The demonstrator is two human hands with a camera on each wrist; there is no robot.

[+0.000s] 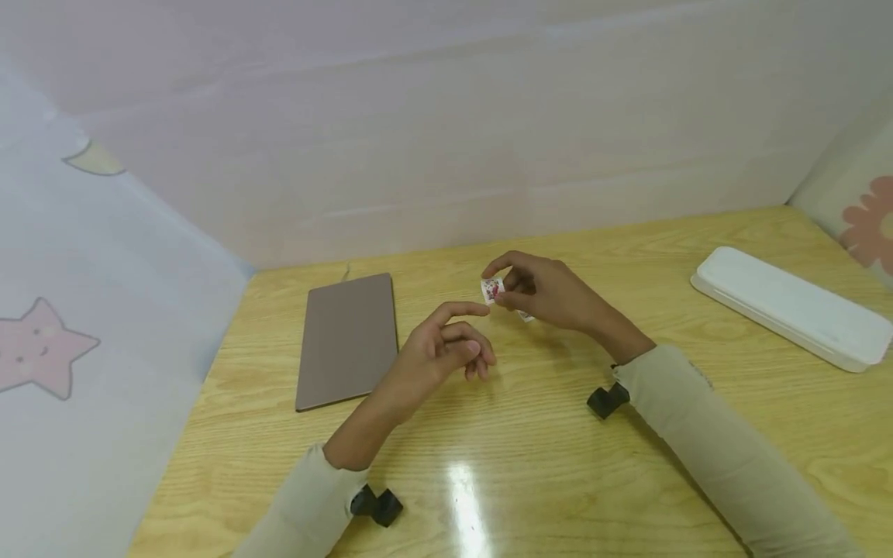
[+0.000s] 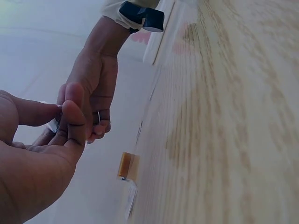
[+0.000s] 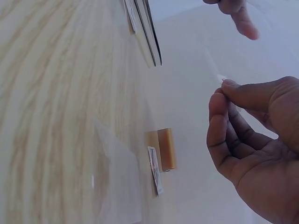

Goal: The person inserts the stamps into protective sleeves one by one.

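The right hand (image 1: 551, 294) is pinching a small printed sticker (image 1: 491, 290) between its thumb and first finger, and it is holding the little thing up in the air above the wooden table (image 1: 530, 465), near the middle. The left hand (image 1: 436, 356) is holding nothing; its fingers are hanging loose and a bit curled, with one finger sticking out toward the sticker. From the left hand, the sticker is sitting at about one o'clock, very close but not touching. From the right hand, it is poking out at about nine o'clock, right at the fingertips. So the right hand is the nearer one, because it is already gripping the sticker, and the left hand is waiting just beside it. The sticker looks nearly square, so I cannot tell which way its long side is running. On the right wrist view, a small orange block (image 3: 167, 149) and a little card (image 3: 155, 170) are lying on the table below the hand. A flat brown case (image 1: 346, 339) is lying at ten o'clock from the left hand, and a long white box (image 1: 791, 306) is resting far off at three o'clock
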